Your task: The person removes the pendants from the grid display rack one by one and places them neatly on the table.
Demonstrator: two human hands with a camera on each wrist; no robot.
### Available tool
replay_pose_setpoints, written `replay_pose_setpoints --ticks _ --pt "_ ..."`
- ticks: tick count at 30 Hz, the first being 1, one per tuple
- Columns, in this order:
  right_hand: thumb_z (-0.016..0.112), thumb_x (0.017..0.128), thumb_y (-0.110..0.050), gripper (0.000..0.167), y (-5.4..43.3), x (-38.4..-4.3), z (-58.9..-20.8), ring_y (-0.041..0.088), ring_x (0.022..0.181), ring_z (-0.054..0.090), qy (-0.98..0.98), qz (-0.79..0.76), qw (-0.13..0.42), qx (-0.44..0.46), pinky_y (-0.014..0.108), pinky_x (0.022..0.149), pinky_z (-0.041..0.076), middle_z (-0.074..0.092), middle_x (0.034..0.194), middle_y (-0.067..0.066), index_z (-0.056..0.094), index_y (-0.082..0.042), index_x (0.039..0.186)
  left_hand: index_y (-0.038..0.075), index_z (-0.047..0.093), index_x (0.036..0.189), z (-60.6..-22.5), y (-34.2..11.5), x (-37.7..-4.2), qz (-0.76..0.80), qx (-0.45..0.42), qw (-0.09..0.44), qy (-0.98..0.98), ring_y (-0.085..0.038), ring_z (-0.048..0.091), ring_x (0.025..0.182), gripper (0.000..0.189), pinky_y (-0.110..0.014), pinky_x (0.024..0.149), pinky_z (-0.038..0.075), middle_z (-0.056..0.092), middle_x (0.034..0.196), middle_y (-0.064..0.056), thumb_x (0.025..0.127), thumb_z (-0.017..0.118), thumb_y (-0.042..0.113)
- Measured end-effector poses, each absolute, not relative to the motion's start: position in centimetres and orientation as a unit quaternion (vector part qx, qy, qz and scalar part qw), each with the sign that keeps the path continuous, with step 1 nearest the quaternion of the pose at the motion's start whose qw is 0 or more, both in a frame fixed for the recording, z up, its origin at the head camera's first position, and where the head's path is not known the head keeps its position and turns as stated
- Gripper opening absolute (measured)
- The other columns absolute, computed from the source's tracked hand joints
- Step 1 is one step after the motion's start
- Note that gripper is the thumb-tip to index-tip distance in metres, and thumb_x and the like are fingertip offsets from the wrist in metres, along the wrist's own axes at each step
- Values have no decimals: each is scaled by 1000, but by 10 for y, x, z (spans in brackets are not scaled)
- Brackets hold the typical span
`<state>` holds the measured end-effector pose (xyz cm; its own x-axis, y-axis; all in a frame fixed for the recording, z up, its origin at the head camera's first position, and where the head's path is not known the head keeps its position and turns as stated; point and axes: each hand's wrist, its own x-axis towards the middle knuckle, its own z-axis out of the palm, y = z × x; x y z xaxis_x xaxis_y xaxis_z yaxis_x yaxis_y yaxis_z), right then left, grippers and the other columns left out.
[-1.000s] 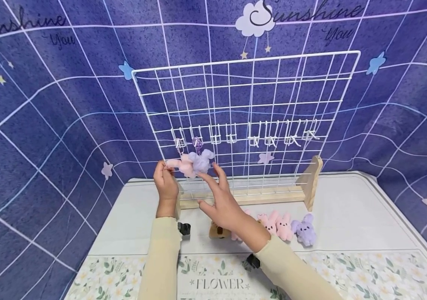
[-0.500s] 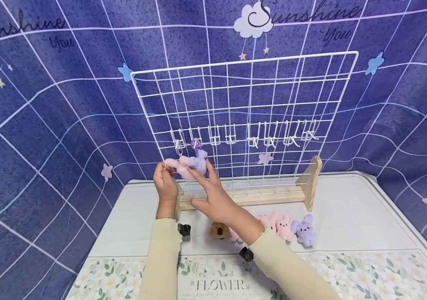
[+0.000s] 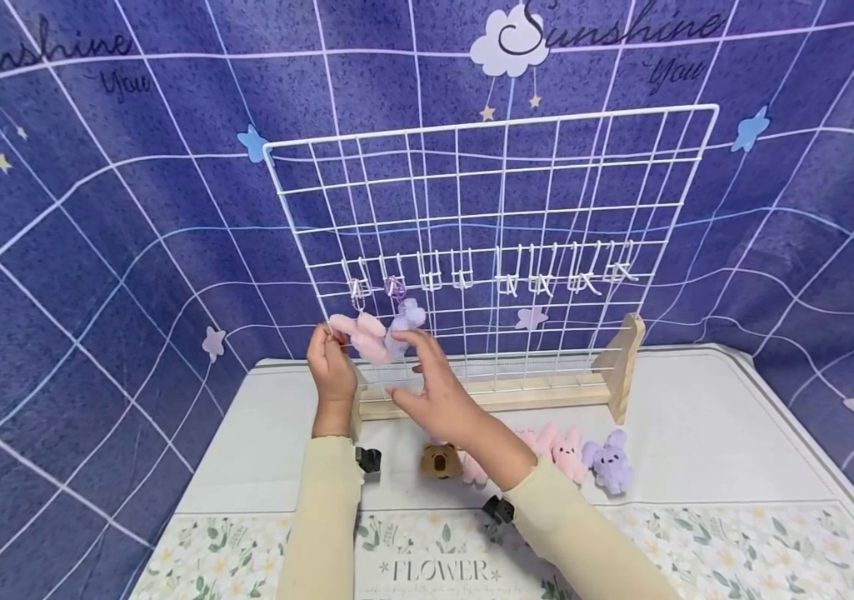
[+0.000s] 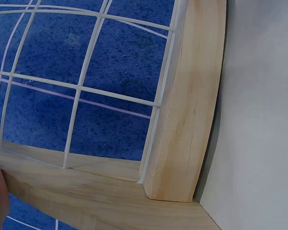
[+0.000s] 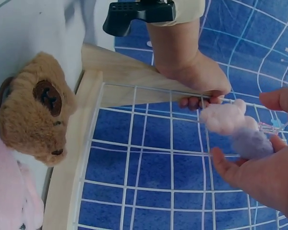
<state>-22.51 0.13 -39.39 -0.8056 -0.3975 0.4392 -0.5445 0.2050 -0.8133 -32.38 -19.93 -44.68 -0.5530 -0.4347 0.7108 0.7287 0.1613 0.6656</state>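
In the head view my left hand (image 3: 332, 367) grips the left edge of a white wire grid rack (image 3: 490, 129), low down just above its wooden foot. My right hand (image 3: 437, 387) reaches to the hanging plush keychains, its thumb held well away from the index finger. The index fingertip overlaps a purple plush keychain (image 3: 406, 321), which hangs by a purple chain from a hook. Beside it on the left hangs a pink plush keychain (image 3: 367, 337) on its own hook. In the right wrist view the fingers lie around the purple plush without closing on it.
A row of white hooks (image 3: 505, 283) continues rightward along the grid. On the table (image 3: 232, 442) lie a brown bear plush (image 3: 440, 460), pink plushes (image 3: 567, 456) partly behind my right arm, and a purple plush (image 3: 611, 462). A wooden foot (image 3: 625, 367) holds the rack's right end.
My right hand first moved left to the plushes, then its index finger came to the purple one. The pink and purple plushes have shifted and separated slightly. My left hand stayed put.
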Motion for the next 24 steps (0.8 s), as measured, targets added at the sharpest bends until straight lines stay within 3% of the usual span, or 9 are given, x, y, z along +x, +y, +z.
replay_pose_setpoints --ticks 4,7,11,14,17,20,24 --pt "69 97 -3 56 0 -224 -395 30 135 51 -733 603 75 307 53 109 52 43 153 13 40 -10 145 -15 44 78 -449 -200 -324 -634 -116 460 -611 -20 44 61 24 -19 59 39 48 74 1 97 33 -6" --pt "66 98 0 42 0 -223 -393 24 124 57 -694 650 79 298 39 101 56 52 137 16 41 -3 133 -18 42 79 -450 -199 -323 -639 -113 454 -610 -23 44 62 22 -21 60 39 47 73 -10 95 32 -8" --pt "62 100 2 27 0 -221 -389 12 95 57 -646 709 77 271 19 79 51 56 108 10 42 1 117 -22 41 81 -450 -198 -323 -646 -107 449 -608 -13 46 64 21 -23 60 40 44 75 -25 94 30 -10" --pt "59 101 4 21 1 -220 -385 7 84 55 -618 739 71 259 16 73 49 54 96 7 41 3 113 -21 44 82 -450 -199 -323 -640 -103 451 -614 -7 47 65 22 -22 61 40 45 75 -25 95 31 -10" --pt "56 103 5 26 3 -219 -381 4 89 64 -589 765 50 256 18 78 57 61 105 16 38 4 121 -18 47 82 -448 -200 -323 -628 -101 455 -623 -10 47 64 23 -19 61 40 47 75 -22 97 33 -8" --pt "54 103 5 42 5 -216 -376 7 96 72 -564 787 18 249 25 84 63 61 126 33 32 2 139 -16 49 81 -447 -201 -323 -623 -105 457 -626 -17 47 63 23 -17 61 41 49 74 -21 97 35 -6" --pt "54 104 2 59 8 -214 -370 10 100 75 -533 814 -39 228 32 89 64 53 145 35 29 -5 156 -15 49 81 -447 -201 -323 -624 -112 457 -623 -15 46 63 23 -17 61 41 49 74 -19 96 36 -4"
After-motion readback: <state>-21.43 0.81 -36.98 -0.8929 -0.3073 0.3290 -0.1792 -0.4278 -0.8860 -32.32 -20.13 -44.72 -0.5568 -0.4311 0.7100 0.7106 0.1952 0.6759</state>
